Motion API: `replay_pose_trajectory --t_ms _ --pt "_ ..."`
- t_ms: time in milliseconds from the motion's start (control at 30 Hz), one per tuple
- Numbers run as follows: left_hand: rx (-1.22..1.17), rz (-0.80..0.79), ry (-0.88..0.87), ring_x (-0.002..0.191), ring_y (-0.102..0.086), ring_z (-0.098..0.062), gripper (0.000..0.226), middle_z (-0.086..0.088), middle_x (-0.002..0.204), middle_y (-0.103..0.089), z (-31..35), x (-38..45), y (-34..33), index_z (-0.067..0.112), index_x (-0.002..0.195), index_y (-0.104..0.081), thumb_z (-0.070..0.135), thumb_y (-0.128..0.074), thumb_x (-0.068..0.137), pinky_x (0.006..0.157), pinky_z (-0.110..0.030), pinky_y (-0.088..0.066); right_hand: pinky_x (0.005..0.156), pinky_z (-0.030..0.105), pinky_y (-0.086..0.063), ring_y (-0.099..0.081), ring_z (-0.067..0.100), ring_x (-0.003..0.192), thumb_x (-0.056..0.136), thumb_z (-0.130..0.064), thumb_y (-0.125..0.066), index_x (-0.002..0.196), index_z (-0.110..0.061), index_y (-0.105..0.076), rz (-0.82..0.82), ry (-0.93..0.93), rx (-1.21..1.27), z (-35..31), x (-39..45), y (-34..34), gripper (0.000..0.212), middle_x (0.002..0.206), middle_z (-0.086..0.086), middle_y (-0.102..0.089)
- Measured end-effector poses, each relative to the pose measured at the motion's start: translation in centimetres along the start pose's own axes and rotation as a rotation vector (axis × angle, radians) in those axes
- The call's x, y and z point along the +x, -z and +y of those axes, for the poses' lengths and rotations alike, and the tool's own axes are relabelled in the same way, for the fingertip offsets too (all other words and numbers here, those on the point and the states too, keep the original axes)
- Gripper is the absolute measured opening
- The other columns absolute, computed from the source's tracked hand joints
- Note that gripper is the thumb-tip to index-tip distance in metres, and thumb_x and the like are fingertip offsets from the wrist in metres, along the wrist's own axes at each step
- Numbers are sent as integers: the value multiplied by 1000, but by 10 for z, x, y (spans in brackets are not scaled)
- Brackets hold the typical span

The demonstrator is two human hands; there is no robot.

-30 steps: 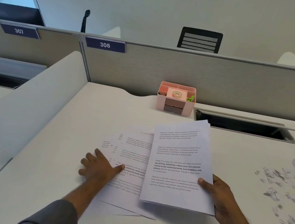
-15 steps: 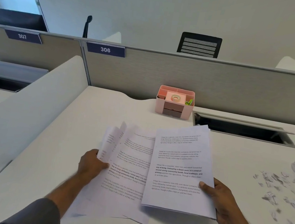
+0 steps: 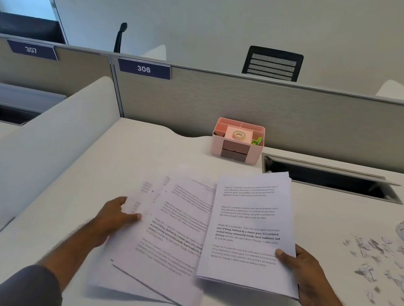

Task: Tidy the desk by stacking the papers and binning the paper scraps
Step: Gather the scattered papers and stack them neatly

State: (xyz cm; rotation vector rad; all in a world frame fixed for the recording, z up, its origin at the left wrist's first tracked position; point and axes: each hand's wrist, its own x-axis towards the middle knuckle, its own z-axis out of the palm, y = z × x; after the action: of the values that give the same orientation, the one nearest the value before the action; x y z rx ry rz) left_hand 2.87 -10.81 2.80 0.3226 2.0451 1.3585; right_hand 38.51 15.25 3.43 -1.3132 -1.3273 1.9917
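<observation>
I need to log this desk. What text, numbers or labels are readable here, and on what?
"306": blue plate on the partition.
"307": blue plate on the partition further left.
"way of living. Defined by a slower pace, it is centered around strong community bonds, local traditions, and": bold lines on the sheet in the right hand.
Left-hand sheets: too blurred.

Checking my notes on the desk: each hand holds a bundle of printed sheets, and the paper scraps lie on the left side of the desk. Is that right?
Not quite. In the head view the paper scraps lie on the right side of the desk, not the left. The rest holds: the left hand and the right hand each hold a bundle of printed sheets.
</observation>
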Motion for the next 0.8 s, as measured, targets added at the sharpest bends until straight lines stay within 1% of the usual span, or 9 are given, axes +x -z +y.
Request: replay_pose_trajectory --t_ms 100,167,267,333,400,467,567,667,800 --pt "136 -108 32 96 -73 -22 58 -4 108 -76 -6 -7 -25 14 109 -70 31 -96 61 81 -38 -58 69 36 -57 -72 35 85 87 3 -64 109 -4 -68 30 -8 -70 10 2 -5 23 97 13 -76" --pt "231 -48 33 102 -68 -28 70 -7 111 -72 -12 -7 -48 10 114 -67 26 -98 53 92 -44 -55 73 38 -57 -72 36 86 87 3 -64 108 -4 -69 35 -15 -97 16 2 -8 23 96 12 -76" --pt "288 52 69 97 -68 -32 56 -13 107 -72 -14 -5 -71 5 109 -67 11 -94 60 89 -44 -57 71 37 -57 -72 34 84 86 3 -65 106 -5 -69 46 -5 -107 18 0 -10 22 94 10 -77" --pt "252 55 66 91 -69 -32 47 -14 101 -73 -13 -2 -72 3 103 -70 10 -94 63 84 -41 -59 71 37 -57 -72 33 82 86 3 -65 104 -7 -70 55 16 -98 15 -2 -7 22 93 10 -77" --pt "220 59 23 90 -70 -32 40 -14 97 -74 -9 0 -63 2 100 -72 11 -92 67 80 -39 -59 76 41 -57 -72 35 85 85 3 -65 105 -7 -70 72 39 -79 9 -3 -2 23 95 12 -76" --pt "165 68 -41 82 -73 -29 31 -10 88 -77 -3 0 -48 3 97 -74 9 -89 71 68 -32 -59 83 46 -56 -70 38 90 85 2 -66 106 -6 -69 93 63 -65 4 -4 5 23 99 14 -75" --pt "7 76 -108 73 -76 -24 28 -2 80 -79 9 -2 -18 5 99 -74 8 -85 74 53 -22 -56 82 45 -56 -70 39 91 86 0 -67 107 -7 -69 125 83 -27 -4 -5 14 23 100 14 -75" --pt "-186 75 -97 73 -76 -26 32 -9 90 -79 21 -2 8 4 103 -71 7 -84 74 55 -28 -59 74 39 -56 -70 35 87 86 -2 -67 108 -7 -67 142 92 5 -7 -5 18 23 101 14 -74" --pt "-387 -16 -48 89 -75 -34 43 -16 106 -76 31 -2 22 4 112 -69 8 -82 72 64 -37 -62 81 44 -55 -69 36 88 86 -1 -66 108 -7 -67 129 97 19 -6 -6 13 23 104 17 -73"
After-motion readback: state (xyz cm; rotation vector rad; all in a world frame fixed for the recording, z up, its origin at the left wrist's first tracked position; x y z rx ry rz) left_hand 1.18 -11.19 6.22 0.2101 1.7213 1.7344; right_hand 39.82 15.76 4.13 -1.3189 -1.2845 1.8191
